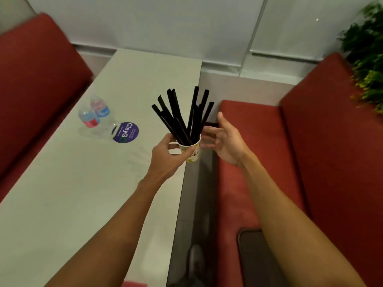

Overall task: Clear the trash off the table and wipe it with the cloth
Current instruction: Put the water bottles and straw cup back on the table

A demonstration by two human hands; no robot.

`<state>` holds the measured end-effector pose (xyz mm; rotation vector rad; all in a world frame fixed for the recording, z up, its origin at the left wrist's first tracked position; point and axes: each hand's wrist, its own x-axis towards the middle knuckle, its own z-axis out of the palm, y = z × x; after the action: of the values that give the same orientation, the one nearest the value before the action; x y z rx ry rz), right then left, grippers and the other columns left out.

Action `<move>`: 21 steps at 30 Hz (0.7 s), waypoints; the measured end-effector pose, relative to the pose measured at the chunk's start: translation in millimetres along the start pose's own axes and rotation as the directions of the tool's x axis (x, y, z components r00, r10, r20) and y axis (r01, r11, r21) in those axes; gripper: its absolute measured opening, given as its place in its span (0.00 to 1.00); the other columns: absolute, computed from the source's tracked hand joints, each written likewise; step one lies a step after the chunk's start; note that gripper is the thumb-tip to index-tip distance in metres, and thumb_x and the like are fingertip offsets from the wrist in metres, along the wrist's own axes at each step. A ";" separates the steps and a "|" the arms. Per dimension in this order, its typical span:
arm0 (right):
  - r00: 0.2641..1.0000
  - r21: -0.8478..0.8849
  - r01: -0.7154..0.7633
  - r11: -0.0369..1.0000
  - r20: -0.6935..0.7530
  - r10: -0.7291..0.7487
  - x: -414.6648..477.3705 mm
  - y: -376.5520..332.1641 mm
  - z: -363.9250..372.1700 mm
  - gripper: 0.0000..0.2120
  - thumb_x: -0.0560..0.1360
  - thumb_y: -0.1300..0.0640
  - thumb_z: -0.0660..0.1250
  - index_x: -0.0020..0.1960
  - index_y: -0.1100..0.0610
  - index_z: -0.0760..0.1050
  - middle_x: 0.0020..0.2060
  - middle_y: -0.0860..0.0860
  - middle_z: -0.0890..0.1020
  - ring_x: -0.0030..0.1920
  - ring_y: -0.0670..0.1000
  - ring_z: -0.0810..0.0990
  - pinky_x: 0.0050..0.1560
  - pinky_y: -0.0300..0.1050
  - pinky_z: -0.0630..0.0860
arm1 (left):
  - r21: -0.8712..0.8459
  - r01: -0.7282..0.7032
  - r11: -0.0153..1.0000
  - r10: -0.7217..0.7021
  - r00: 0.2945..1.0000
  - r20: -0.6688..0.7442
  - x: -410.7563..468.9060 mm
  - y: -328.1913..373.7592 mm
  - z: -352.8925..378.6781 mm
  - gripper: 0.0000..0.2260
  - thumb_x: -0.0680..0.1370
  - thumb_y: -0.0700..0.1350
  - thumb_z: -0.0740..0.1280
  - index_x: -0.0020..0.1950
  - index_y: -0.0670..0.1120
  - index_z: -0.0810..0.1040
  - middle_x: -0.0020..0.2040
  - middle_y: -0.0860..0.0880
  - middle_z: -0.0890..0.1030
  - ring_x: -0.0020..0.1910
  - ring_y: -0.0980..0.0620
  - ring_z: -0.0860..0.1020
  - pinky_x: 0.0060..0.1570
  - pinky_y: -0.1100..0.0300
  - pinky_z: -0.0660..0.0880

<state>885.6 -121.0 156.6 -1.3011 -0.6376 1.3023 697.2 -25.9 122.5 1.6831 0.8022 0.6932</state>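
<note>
1. The left hand (169, 151) holds a paper cup (192, 152) in the air over the right edge of the table (83, 183), near the middle of the view.
2. Its fingers (179, 155) curl round the cup's side, gripping it just under the rim.
3. A bunch of black straws (182, 114) stands in the cup, fanning out toward 12 o'clock.
4. The right hand (224, 141) sits just beside the cup at 3 o'clock, thumb raised, fingers (209, 134) half curled toward the rim.
5. A short black piece shows behind those fingertips. I cannot tell whether the right hand pinches it or only hovers near.
6. Two plastic bottles (94, 114) lie on the table at 10 o'clock from the cup, side by side, one with a red label and one with a blue.
7. A round purple sticker (125, 132) is on the table between the bottles and the cup, just beside the bottles.
8. Red benches flank the table: one at 9 o'clock (31, 79), one at 3 o'clock (331, 141).
9. A dark flat object (250, 243) lies on the right bench's seat at 5 o'clock.
10. A shoe (195, 259) shows on the floor at 6 o'clock, between table and bench.
11. A pink strip (134, 284) peeks in at the bottom edge; too little shows to tell what it is.
12. A leafy plant (369, 59) stands at 2 o'clock, behind the right bench.
</note>
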 end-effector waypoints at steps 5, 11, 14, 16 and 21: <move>0.997 0.037 0.076 0.996 0.001 -0.076 61.6 4.5 25.1 0.30 0.82 0.43 0.59 0.73 0.64 0.76 0.69 0.60 0.80 0.72 0.62 0.76 0.76 0.64 0.68 | 0.012 0.056 0.998 -0.054 0.991 -0.121 34.1 -10.9 -29.3 0.25 0.72 0.58 0.80 0.65 0.53 0.78 0.57 0.60 0.83 0.54 0.64 0.82 0.45 0.70 0.79; 0.996 -0.029 0.086 0.996 0.039 -0.085 131.7 0.9 49.8 0.18 0.87 0.54 0.57 0.71 0.58 0.79 0.67 0.56 0.82 0.70 0.57 0.78 0.75 0.60 0.71 | -0.010 0.129 0.992 -0.127 0.957 -0.262 78.5 -37.3 -54.1 0.27 0.72 0.58 0.80 0.68 0.52 0.78 0.61 0.57 0.83 0.58 0.56 0.82 0.51 0.63 0.82; 0.995 -0.067 0.061 0.996 0.080 -0.055 167.5 3.0 59.7 0.17 0.88 0.52 0.56 0.67 0.51 0.81 0.65 0.50 0.84 0.68 0.51 0.80 0.73 0.56 0.73 | -0.053 0.189 0.981 -0.196 0.931 -0.307 100.9 -52.4 -65.3 0.27 0.73 0.56 0.80 0.70 0.53 0.78 0.61 0.58 0.83 0.59 0.60 0.81 0.51 0.64 0.81; 0.993 -0.087 0.044 0.995 0.110 -0.035 192.1 7.7 63.8 0.17 0.88 0.50 0.56 0.67 0.49 0.81 0.65 0.47 0.84 0.68 0.48 0.80 0.72 0.55 0.74 | -0.104 0.226 0.969 -0.247 0.913 -0.324 115.9 -64.3 -72.1 0.27 0.73 0.55 0.81 0.69 0.54 0.78 0.60 0.60 0.83 0.60 0.62 0.80 0.55 0.61 0.80; 0.987 -0.103 0.016 0.995 0.158 0.001 252.9 25.1 74.1 0.17 0.88 0.52 0.57 0.71 0.54 0.79 0.66 0.47 0.83 0.69 0.46 0.79 0.67 0.50 0.75 | -0.185 0.292 0.938 -0.343 0.856 -0.386 149.7 -97.5 -83.6 0.28 0.72 0.54 0.82 0.70 0.55 0.78 0.60 0.58 0.84 0.62 0.59 0.81 0.61 0.60 0.79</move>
<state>870.9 130.1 73.9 -1.2862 -0.8298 1.3911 705.9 159.0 54.5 1.2627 1.2808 0.8575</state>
